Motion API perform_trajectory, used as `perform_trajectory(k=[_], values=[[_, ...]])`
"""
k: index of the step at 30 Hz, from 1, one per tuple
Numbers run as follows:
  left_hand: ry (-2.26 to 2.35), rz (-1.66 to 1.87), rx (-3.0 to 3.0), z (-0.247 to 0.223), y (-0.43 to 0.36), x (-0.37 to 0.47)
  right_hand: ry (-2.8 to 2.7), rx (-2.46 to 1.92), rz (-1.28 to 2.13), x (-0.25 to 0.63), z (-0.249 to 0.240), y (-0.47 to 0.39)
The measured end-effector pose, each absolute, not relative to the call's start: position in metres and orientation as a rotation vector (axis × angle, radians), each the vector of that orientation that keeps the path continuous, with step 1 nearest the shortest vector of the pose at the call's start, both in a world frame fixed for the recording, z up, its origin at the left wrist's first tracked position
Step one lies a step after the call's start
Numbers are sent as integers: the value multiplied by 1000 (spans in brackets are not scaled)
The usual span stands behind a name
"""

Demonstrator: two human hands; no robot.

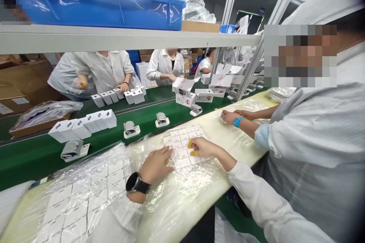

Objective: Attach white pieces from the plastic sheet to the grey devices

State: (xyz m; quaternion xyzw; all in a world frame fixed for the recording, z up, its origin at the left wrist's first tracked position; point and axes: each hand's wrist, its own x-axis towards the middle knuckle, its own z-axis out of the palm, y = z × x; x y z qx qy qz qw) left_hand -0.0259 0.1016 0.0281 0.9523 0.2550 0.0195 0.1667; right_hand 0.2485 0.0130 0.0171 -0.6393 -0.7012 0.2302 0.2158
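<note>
My left hand (156, 165), with a black watch (138, 183) on its wrist, lies fingers outstretched on clear plastic film beside a block of small white boxes (182, 140). These boxes sit in rows on the pale yellow bench surface, the film partly around them. On the block's right side is my right hand (203, 147). Two of its fingers wear yellow finger cots; their tips are apart and touch the box tops, with nothing visible between them. A larger block of similar white boxes (75, 209), under clear film, lies left of my left wrist.
Beyond the bench runs a green conveyor (148, 136) carrying white boxes (85, 125), grey cuffs (131, 129) and opened cartons (185, 91). A blue bin (99, 5) rests on the overhead shelf (114, 40). A co-worker (313, 133) stands close on my right; others work across the conveyor.
</note>
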Motion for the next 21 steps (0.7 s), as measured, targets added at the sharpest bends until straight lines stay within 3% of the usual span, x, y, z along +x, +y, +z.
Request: perform_trajectory(k=[6, 15, 21], values=[[575, 309, 2680, 36, 84, 5, -1953, -1662, 698, 252, 19, 13], [643, 259, 2705, 14, 65, 36, -1979, -1517, 659, 253, 40, -25], [601, 694, 2665, 24, 57, 31, -1803, -1392, 515, 237, 53, -36]])
